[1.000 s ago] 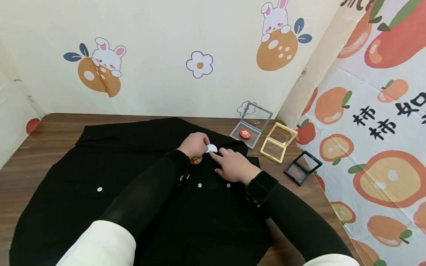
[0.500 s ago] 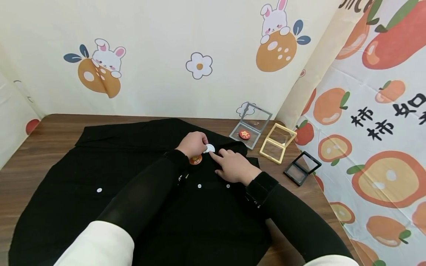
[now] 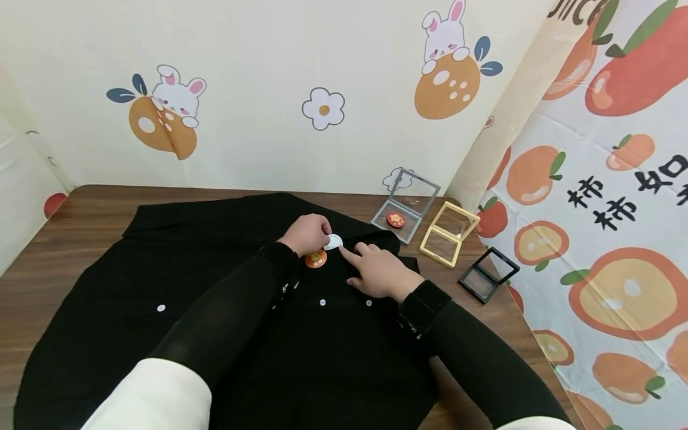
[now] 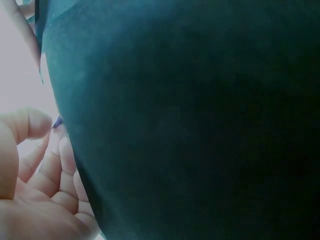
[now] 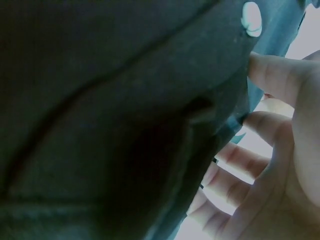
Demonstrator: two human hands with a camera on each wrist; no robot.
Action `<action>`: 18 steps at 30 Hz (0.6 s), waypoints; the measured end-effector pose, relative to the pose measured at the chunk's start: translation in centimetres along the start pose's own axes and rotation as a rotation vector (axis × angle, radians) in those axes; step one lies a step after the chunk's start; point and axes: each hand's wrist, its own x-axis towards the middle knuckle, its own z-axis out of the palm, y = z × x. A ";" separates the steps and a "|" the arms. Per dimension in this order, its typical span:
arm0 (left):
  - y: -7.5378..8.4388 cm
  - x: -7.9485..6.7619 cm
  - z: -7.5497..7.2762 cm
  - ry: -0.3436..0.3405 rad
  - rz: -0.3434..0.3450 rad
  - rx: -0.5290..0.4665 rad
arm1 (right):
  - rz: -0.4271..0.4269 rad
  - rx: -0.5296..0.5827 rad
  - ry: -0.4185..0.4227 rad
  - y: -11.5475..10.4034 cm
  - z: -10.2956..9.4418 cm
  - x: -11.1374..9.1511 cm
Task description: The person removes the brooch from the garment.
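A black buttoned garment [image 3: 231, 358] lies spread over the wooden table. My left hand [image 3: 306, 234] pinches the edge of a small white round disc [image 3: 334, 242] above the cloth. Just below it, an orange round badge [image 3: 316, 258] with a printed design rests on the garment. My right hand [image 3: 381, 270] lies on the cloth to the right, index finger stretched toward the disc. In the left wrist view, thumb and fingertips [image 4: 35, 124] meet at a small dark-blue bit, while black cloth fills the rest. The right wrist view has a white button [image 5: 252, 19] near the thumb.
At the back right, a grey clear-lidded case [image 3: 404, 209] stands open with a red badge [image 3: 396, 220] inside. Beside it are a yellow case [image 3: 450, 234] and a black case [image 3: 488, 276], both open. A printed cloth backdrop [image 3: 258, 137] rises behind the table.
My left hand has drawn slightly left with the white disc, and more of the orange badge shows. My right hand has stayed nearly in place.
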 end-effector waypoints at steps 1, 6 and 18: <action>0.0 0.0 0.0 0.002 0.003 -0.002 | -0.001 0.005 0.000 0.0 0.0 0.0; -0.1 0.1 -0.1 0.009 0.019 0.007 | 0.001 0.013 -0.004 0.1 -0.1 -0.1; -0.3 -0.1 -0.7 0.026 0.037 -0.003 | 0.028 0.042 -0.033 0.1 -0.2 0.1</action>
